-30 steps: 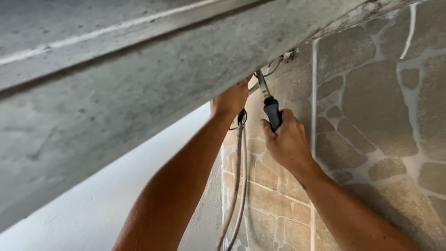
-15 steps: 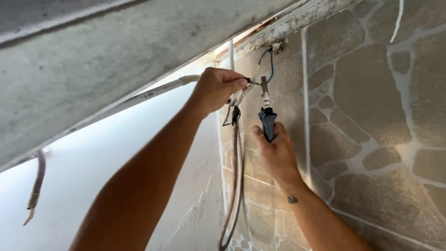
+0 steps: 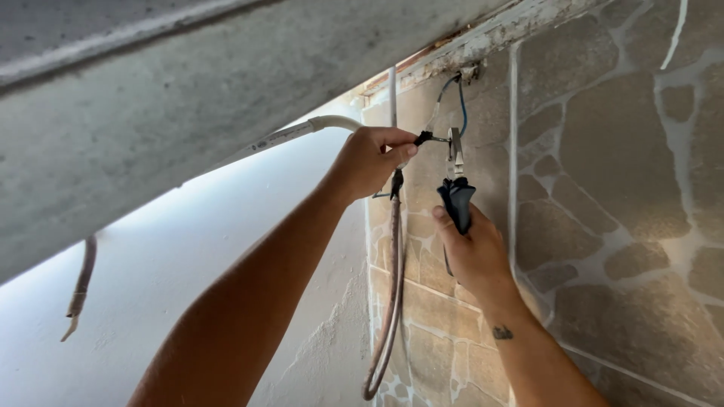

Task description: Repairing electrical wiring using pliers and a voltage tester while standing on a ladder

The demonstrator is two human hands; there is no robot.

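the left hand [image 3: 369, 162] is pinching a thin dark wire end [image 3: 422, 138] beside a smooth grey cable [image 3: 392, 286]. the right hand [image 3: 475, 252] is gripping blue-handled metal pliers [image 3: 455, 188] pointing upward, their tip touching the wire before the rough stone-clad wall [image 3: 603, 188], under a coarse concrete beam [image 3: 226, 98].

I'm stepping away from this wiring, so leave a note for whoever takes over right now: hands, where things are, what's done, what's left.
Left hand: pinching the dark-sleeved wire ends beside the grey hanging cable.
Right hand: gripping the dark-handled metal pliers, jaws up at the thin blue wires coming from under the concrete overhang, against the stone-clad wall.
Done: wire ends and pliers brought together.
Left: the joint looks unfinished; nothing covers it. A second loose cable hangs further left.
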